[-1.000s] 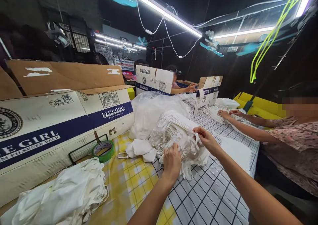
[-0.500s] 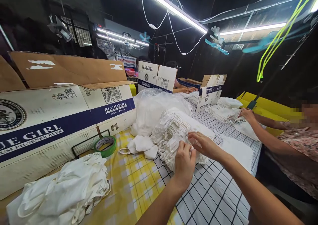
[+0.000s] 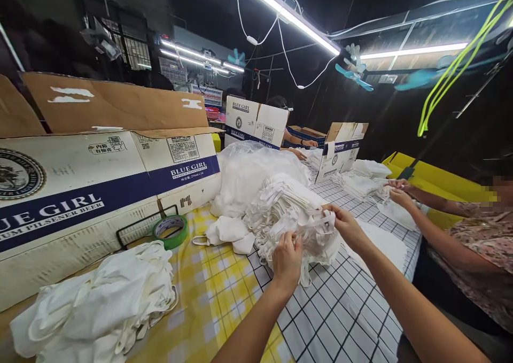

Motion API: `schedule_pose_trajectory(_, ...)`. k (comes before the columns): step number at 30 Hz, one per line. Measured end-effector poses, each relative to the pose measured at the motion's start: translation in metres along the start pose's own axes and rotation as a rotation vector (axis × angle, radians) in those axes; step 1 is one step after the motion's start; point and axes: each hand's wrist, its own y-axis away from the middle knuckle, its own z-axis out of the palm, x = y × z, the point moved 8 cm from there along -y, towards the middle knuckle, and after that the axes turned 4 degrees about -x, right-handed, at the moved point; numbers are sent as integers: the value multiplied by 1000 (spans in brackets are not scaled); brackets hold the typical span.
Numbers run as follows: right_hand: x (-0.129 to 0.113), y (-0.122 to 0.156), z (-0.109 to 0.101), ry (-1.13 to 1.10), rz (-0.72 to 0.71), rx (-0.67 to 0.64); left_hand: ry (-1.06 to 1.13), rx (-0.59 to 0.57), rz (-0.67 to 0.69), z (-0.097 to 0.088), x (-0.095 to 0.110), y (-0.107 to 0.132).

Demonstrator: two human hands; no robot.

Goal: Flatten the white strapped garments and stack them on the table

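Observation:
A thick pile of white cloth face masks with ear loops (image 3: 276,208) lies on the table in front of me. My right hand (image 3: 345,225) pinches pale ear loops at the pile's right side, drawing them out from it. Against the front of the pile, my left hand (image 3: 287,260) is closed with its fingers curled on a mask; its fingertips are partly hidden. A few loose masks (image 3: 230,233) lie left of the pile. Another heap of white masks (image 3: 100,304) rests at the lower left.
A large beer carton (image 3: 120,192) stands along the left, with a roll of green tape (image 3: 170,232) beside it. Behind the pile is a clear plastic bag (image 3: 256,165). Smaller cartons (image 3: 256,120) stand farther back. A co-worker (image 3: 460,240) handles white cloth at the right.
My right hand has moved a little right and now has ear loops pinched and stretched. My left hand has shifted slightly left at the pile.

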Motion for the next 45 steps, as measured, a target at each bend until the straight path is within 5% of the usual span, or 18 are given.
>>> schedule_pose_trajectory(10, 31, -4, -17, -585, 152, 146, -142, -83, -77, 13, -8, -1)
schedule_pose_trajectory(16, 40, -8, -17, -648, 153, 158, 64, -20, 119, 7, 38, -6)
schedule_pose_trajectory(20, 37, -5, -16, -626, 157, 152, 190, 27, 104, 15, 62, -21)
schedule_pose_trajectory(25, 7, 12, -17, -452, 86, -21, 266, 82, 140, 17, 84, -33)
schedule_pose_trajectory(29, -14, 24, -17, -98, 28, -142, 308, 93, 119, 14, 90, -36)
schedule_pose_trajectory(35, -22, 7, -16, 452, -159, 133, 303, 62, 141, 16, 99, -34)
schedule_pose_trajectory(40, -12, -11, -19, 491, -164, 167, 300, 66, 246, 10, 94, -28)
schedule_pose_trajectory(45, -11, -24, -44, 396, -72, 165, 351, 160, 269, -14, 61, -41)
